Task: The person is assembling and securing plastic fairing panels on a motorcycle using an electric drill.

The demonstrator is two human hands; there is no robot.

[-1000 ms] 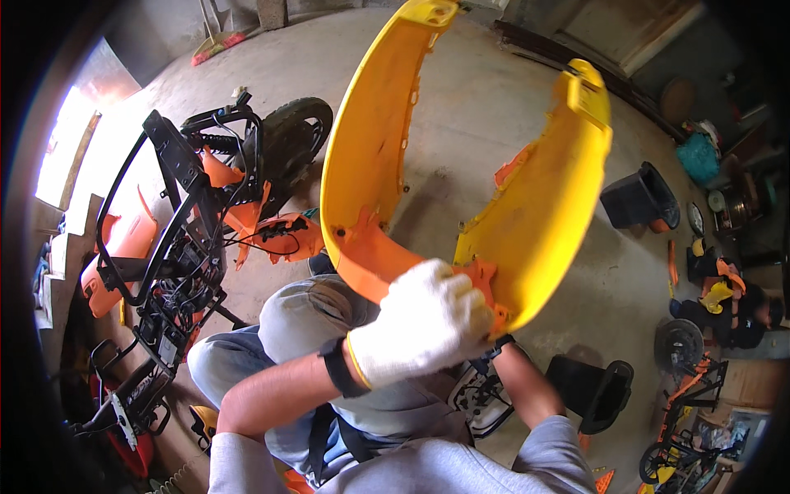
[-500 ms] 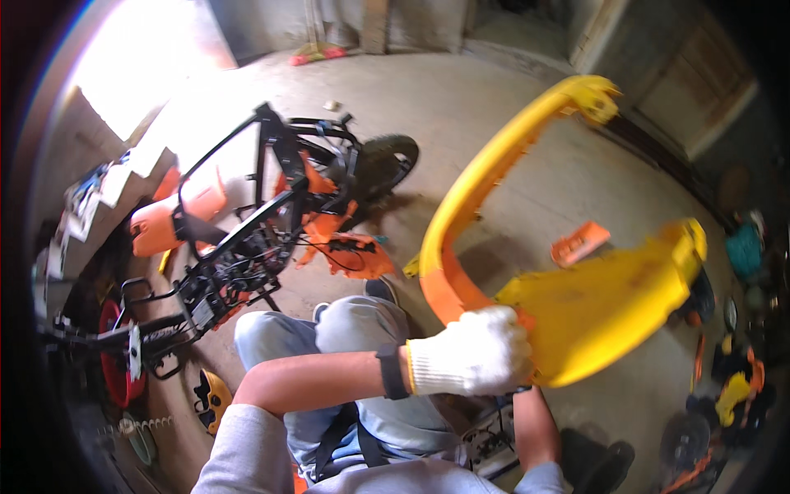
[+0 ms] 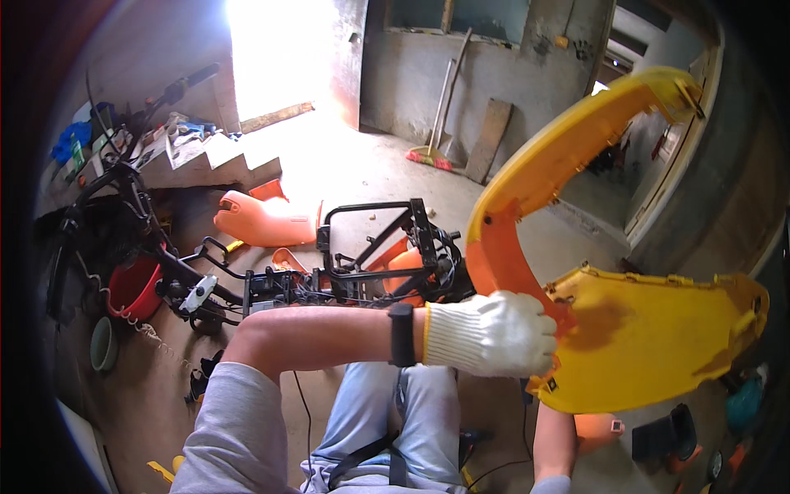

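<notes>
No text, label, number or sign is legible, whether on the panel (image 3: 650, 337) in the grip of the left hand (image 3: 494, 333) or on the frame (image 3: 323, 239) left of that grip.

Glaring doorway (image 3: 280, 62); dark, curved rim

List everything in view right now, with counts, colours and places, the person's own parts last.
U-shaped panel: one, yellow and orange, right of centre
Vehicle frame: one, black, left to centre
Large shell: one, orange, floor behind the frame
Basin: one, red, left
Bowl: one, grey-green, far left
Broom: one, reddish head, back wall
Board: one, brownish, leaning on back wall
Container: one, black, lower right
Bundle: one, teal, far right
Edge clutter: too unclear to count
Left hand: one, white glove, gripping the panel's orange part
Right forearm: one, bare, lower right; hand hidden
Legs: two, pale blue trousers, bottom centre
</notes>
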